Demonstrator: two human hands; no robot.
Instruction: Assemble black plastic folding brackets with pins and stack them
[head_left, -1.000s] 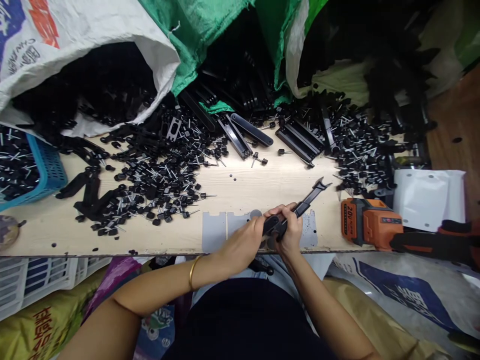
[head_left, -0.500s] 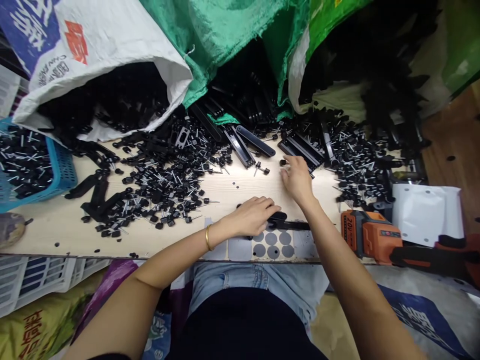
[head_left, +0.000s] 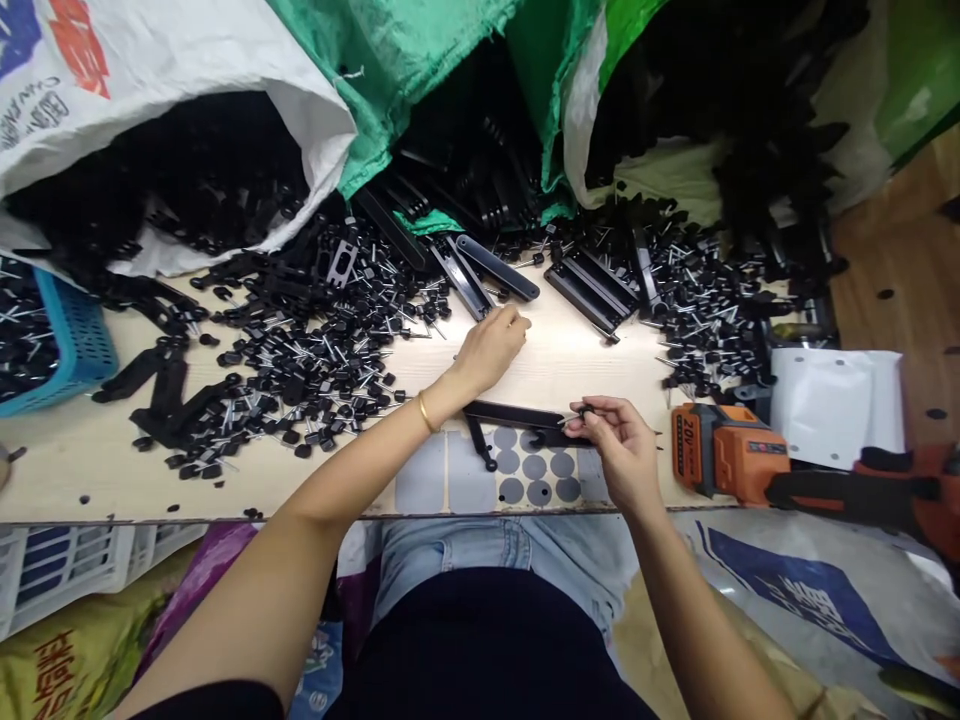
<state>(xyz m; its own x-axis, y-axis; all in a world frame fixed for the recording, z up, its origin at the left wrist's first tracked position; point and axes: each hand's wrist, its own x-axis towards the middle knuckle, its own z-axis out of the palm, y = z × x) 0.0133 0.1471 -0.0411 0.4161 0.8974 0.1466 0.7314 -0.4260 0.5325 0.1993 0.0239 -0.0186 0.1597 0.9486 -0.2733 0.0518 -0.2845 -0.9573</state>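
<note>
Draws right hand (head_left: 628, 448) back, pinching black-headed metal pin (head_left: 580, 412) by head (head_left: 586, 409), apparently to bare shaft (head_left: 568, 420); extends left hand (head_left: 489, 350) beyond long black bar (head_left: 517, 413), curled, grip unclear.

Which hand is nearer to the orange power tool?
Right. The right hand is left of the orange power tool, apart from it; the left hand is farther left and forward.

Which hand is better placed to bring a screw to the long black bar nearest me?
Probably the right hand: it pinches a screw right by one end of the long black bar. The left hand is farther off, near another bar.
</note>
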